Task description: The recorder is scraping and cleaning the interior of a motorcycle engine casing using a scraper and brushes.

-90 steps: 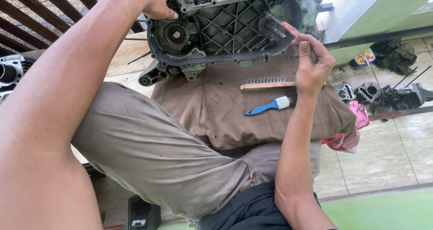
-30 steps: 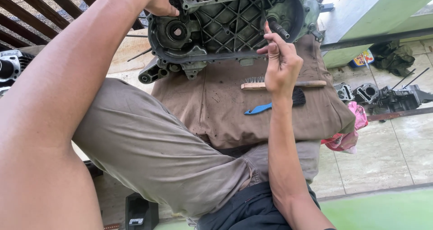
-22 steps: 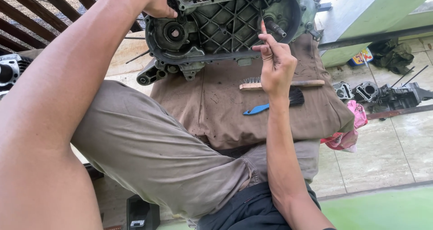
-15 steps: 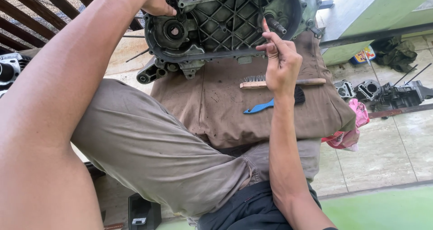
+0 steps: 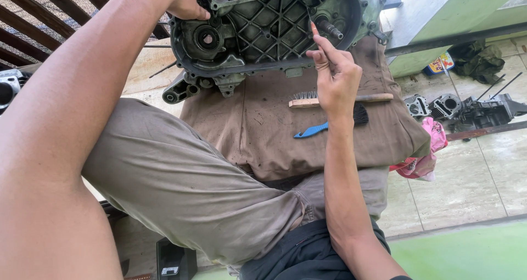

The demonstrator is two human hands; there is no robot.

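Pinching a thin reddish stick-like tool [image 5: 314, 29] between its closed fingertips, the right hand [image 5: 336, 77] now works at the right end of the grey, ribbed cast-metal engine casing [image 5: 269, 27], having come in from the right over the last three seconds; what the tool is exactly cannot be told. The left hand [image 5: 189, 0] keeps its closed grip on the casing's upper left rim, holding it upright at the far edge of the stained brown cloth [image 5: 263, 126]. Untouched on the cloth lie a wooden-handled wire brush [image 5: 373, 98] and a blue-handled paintbrush [image 5: 313, 131], so the cleaning seems to be on fine detail.
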